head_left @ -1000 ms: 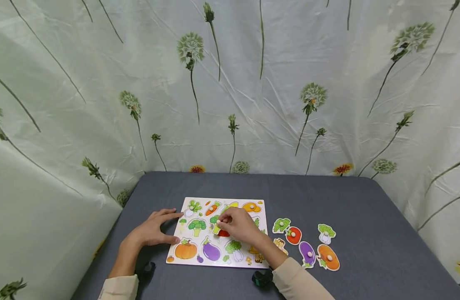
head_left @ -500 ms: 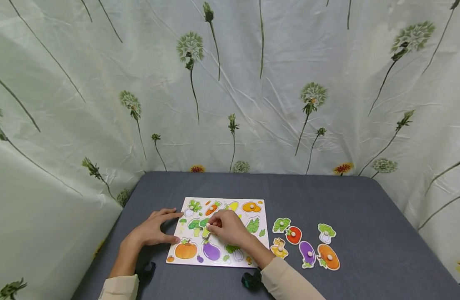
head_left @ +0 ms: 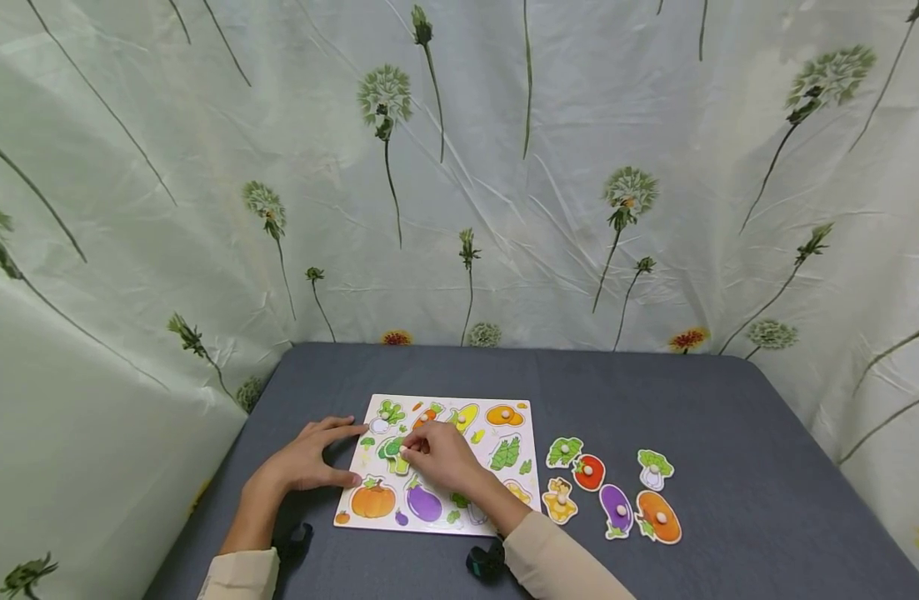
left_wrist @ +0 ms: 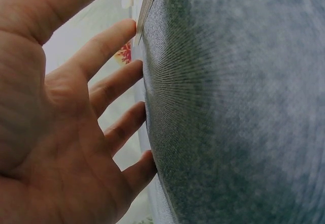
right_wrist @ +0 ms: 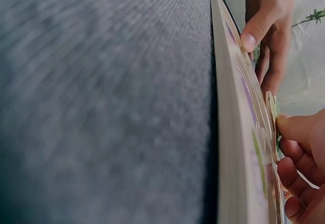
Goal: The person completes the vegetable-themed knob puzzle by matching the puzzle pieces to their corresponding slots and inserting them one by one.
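A vegetable peg puzzle board point(head_left: 525, 429) lies flat on the table in the head view. My right hand point(head_left: 446, 458) pinches the knob of a broccoli puzzle piece point(head_left: 390, 451) over the broccoli picture at the board's left middle. From the side, in the right wrist view, the broccoli piece point(right_wrist: 271, 107) stands close over the board's surface, slightly tilted. My left hand point(head_left: 309, 458) has its fingers spread, with thumb and forefinger touching the board's left edge. Radish, carrot point(head_left: 426, 417), corn point(head_left: 463, 417) and orange lobed point(head_left: 502, 416) pieces show knobs along the board's back row.
Right of the board lie loose knobbed pieces: a green leafy one point(head_left: 564, 452), tomato point(head_left: 592, 477), yellow-brown one point(head_left: 560, 503), eggplant point(head_left: 616, 505), pumpkin point(head_left: 656, 510) and leafy cabbage point(head_left: 654, 465). A flowered curtain point(head_left: 541, 250) hangs behind the grey table point(head_left: 714, 417).
My right hand has carried the broccoli piece leftward from the board's middle and lowered it over the broccoli picture. The left hand has stayed at the board's left edge.
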`<state>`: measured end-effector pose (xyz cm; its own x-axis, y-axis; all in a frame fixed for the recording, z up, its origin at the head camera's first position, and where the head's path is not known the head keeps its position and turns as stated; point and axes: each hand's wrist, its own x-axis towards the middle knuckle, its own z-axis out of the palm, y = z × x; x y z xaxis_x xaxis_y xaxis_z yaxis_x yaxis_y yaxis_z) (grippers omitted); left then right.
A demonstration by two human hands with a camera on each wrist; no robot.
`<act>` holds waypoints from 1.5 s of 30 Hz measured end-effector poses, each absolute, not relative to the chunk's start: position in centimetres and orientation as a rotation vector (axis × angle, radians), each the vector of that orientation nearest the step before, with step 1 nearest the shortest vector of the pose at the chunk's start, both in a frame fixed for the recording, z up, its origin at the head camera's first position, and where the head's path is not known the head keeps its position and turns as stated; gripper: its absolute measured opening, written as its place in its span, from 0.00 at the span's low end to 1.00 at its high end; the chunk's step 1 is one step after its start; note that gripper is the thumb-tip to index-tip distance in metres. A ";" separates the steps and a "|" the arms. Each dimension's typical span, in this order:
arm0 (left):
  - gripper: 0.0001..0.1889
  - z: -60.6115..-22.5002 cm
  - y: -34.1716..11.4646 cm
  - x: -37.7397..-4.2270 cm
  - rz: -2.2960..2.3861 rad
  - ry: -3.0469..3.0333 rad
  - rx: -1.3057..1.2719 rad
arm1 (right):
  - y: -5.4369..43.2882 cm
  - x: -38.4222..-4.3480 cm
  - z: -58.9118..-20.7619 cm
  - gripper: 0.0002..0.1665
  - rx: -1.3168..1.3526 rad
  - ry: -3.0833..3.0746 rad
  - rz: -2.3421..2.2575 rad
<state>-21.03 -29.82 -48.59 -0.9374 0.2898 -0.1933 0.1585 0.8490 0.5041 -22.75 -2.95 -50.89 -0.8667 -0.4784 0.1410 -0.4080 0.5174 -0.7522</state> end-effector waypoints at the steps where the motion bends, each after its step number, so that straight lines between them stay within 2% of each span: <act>1: 0.47 -48.6 -29.8 -21.0 0.719 2.765 0.343 | -3.0 -22.7 -50.9 0.03 -0.776 2.662 -1.286; 38: 0.46 -48.4 -29.5 -20.7 0.724 2.774 0.353 | -4.1 -23.0 -51.0 0.04 -0.814 2.736 -1.125; 45: 0.47 -48.5 -29.6 -20.7 0.719 2.776 0.336 | -3.6 -22.9 -50.9 0.09 -0.857 2.649 -1.201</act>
